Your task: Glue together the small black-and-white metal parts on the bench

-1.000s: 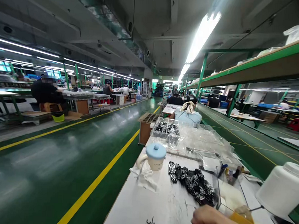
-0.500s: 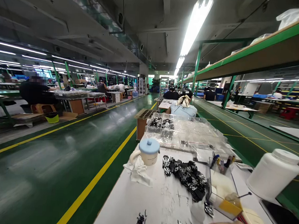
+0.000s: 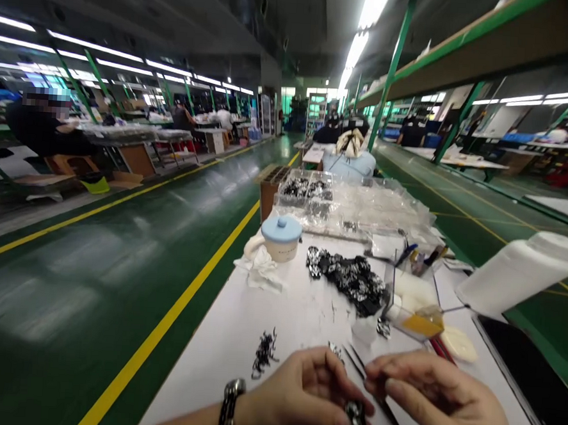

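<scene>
At the bottom centre of the frame, the fingers of the person's left hand (image 3: 306,393) are curling round and gripping a small dark piece (image 3: 356,422) with a shiny surface. Just to the right, the right hand (image 3: 446,395) is bending its thumb and fingers close together above a pair of dark tweezers (image 3: 394,421); whether they are gripping the tweezers or anything else, one cannot tell. The tweezers are slanting from lower right to upper left, their tips standing apart and pointing towards some silvery bits (image 3: 336,351). A dark band (image 3: 230,405) is circling the left wrist. Up and left of that hand, a little heap of thin black pieces (image 3: 264,354) is lying on the white counter (image 3: 208,349). Above the hands in the frame, a larger glossy black pile (image 3: 351,281) is spreading, with a clear box (image 3: 413,297) standing just to its right. Towards the right edge, a white bottle (image 3: 515,275) is standing near a flat black device (image 3: 528,381). A lidded mug (image 3: 280,247) is standing beside a crumpled tissue (image 3: 261,270) at centre. Farther up, clear trays (image 3: 385,206) are covering the counter's end, and beyond them a person in light blue (image 3: 348,164) is facing away.
</scene>
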`<move>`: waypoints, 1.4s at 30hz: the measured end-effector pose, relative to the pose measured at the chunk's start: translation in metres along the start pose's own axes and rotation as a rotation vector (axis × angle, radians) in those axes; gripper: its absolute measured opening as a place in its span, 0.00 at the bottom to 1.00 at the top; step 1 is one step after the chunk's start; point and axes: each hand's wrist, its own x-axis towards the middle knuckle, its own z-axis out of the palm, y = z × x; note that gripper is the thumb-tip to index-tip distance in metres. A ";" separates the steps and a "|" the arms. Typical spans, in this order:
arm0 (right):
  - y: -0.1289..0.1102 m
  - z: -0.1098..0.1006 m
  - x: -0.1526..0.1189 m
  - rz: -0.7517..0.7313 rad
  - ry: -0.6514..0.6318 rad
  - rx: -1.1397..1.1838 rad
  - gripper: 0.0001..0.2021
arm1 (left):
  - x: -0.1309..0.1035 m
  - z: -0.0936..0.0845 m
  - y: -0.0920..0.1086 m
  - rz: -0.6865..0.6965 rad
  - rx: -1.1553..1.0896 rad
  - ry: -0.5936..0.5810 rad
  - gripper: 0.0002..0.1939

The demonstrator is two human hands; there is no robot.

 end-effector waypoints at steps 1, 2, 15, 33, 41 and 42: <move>-0.001 -0.001 0.000 -0.029 -0.027 -0.009 0.01 | -0.001 0.002 0.002 -0.019 0.003 0.015 0.20; -0.002 0.000 0.000 -0.061 -0.039 -0.017 0.04 | -0.002 0.003 0.003 -0.023 -0.002 0.017 0.19; 0.000 0.015 -0.006 -0.114 0.010 -0.061 0.04 | -0.003 0.005 0.005 -0.073 -0.046 0.034 0.15; -0.001 0.005 0.000 -0.401 -0.207 -0.320 0.08 | -0.004 0.004 0.003 -0.102 -0.078 0.052 0.16; -0.004 0.004 0.002 -0.502 -0.221 -0.374 0.08 | -0.004 0.004 0.004 -0.119 -0.072 0.031 0.15; -0.003 0.004 0.002 -0.470 -0.224 -0.345 0.08 | -0.004 0.004 0.004 -0.118 -0.067 0.032 0.14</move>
